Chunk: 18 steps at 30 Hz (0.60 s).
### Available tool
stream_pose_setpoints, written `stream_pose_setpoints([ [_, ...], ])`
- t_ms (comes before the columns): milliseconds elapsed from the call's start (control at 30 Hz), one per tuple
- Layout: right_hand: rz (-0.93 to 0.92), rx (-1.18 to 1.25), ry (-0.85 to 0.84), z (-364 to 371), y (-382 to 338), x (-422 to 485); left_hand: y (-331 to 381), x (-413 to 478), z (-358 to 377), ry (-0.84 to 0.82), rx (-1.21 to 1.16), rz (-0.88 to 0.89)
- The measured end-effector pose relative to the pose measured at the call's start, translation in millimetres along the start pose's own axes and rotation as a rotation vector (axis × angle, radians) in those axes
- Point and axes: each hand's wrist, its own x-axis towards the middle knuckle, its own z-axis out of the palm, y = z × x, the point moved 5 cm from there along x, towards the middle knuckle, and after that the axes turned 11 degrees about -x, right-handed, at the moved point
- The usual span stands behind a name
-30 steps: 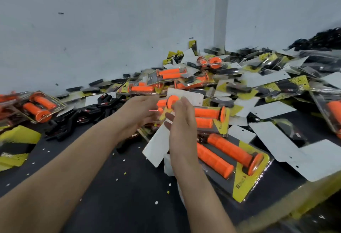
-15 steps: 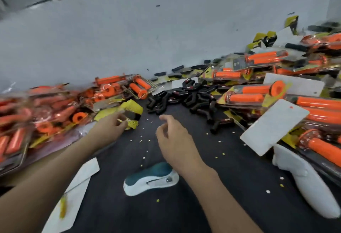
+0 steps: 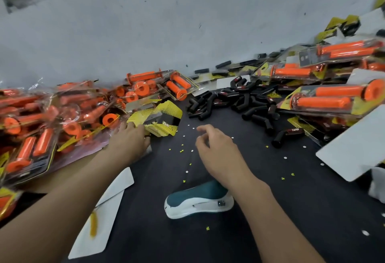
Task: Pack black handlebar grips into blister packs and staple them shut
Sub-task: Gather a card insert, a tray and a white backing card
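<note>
One yellow card [image 3: 164, 114] touches the straight-fingered left hand [image 3: 129, 142]; the right hand [image 3: 218, 150] hovers loosely curled.

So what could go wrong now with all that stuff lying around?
The stapler lies right under the wrist of the right hand, so pulling back might knock it. The left hand touches the yellow cards beside the heap of orange packs; tugging one could make packs slide. The loose black handlebar grips might roll.
</note>
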Motion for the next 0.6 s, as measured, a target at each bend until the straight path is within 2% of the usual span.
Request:
stream_pose_setpoints([
  [100, -0.008, 0.005, 0.000, 5, -3, 0, -4, -6, 9, -0.049, -0.047, 0.000],
  [267, -0.033, -0.012, -0.009, 9, -9, -2, -14, -9, 8, -0.003, -0.157, 0.058],
  [600, -0.027, -0.040, 0.015, -2, -4, -5, -34, -4, -28, 0.154, -0.455, -0.004],
])
